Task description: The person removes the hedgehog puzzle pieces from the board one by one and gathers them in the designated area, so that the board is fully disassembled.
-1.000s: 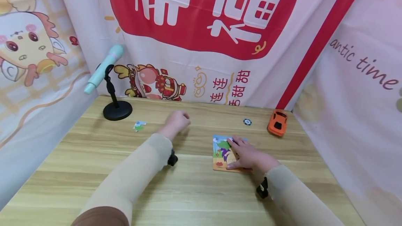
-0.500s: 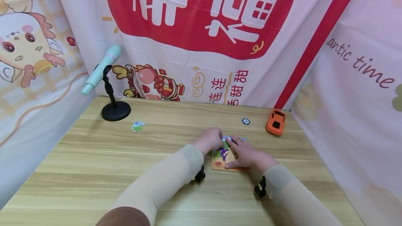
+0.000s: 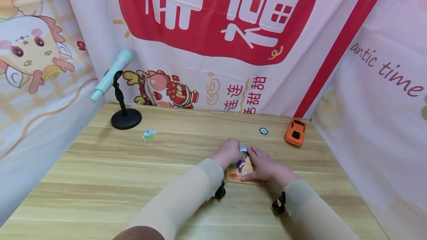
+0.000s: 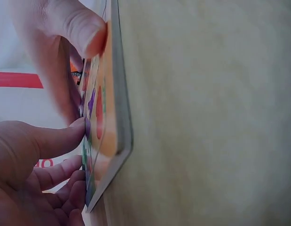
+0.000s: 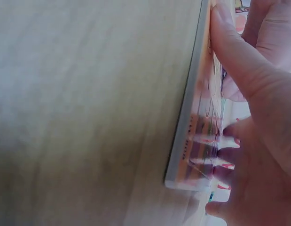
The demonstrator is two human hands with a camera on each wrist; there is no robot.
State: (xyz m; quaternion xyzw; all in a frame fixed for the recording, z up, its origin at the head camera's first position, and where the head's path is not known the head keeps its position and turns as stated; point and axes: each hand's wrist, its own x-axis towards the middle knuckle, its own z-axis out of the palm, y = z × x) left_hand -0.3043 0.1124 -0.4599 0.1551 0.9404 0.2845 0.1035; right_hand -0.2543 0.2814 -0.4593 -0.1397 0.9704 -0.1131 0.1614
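A flat jigsaw puzzle (image 3: 234,177) with a colourful cartoon picture and an orange border lies on the wooden table. On its left part is my left hand (image 3: 230,153), fingers bent; in the left wrist view the thumb and fingertips meet the puzzle's face. I cannot tell whether a piece is between them. Spread over the right part, my right hand (image 3: 263,164) rests on the picture, its thumb (image 5: 230,42) near the front border. Both hands cover much of the picture. To the left lie loose puzzle pieces (image 3: 148,135), light blue and green.
A mint-green microphone (image 3: 113,73) leans on a black stand (image 3: 126,119) at the back left. Behind the puzzle is a small poker chip (image 3: 263,131), with an orange toy car (image 3: 295,132) right of it. Printed cloth (image 3: 213,40) walls the back and sides.
My left hand has moved right from the middle of the table onto the puzzle's left part. My right hand has stayed on the puzzle. The loose pieces have not moved.
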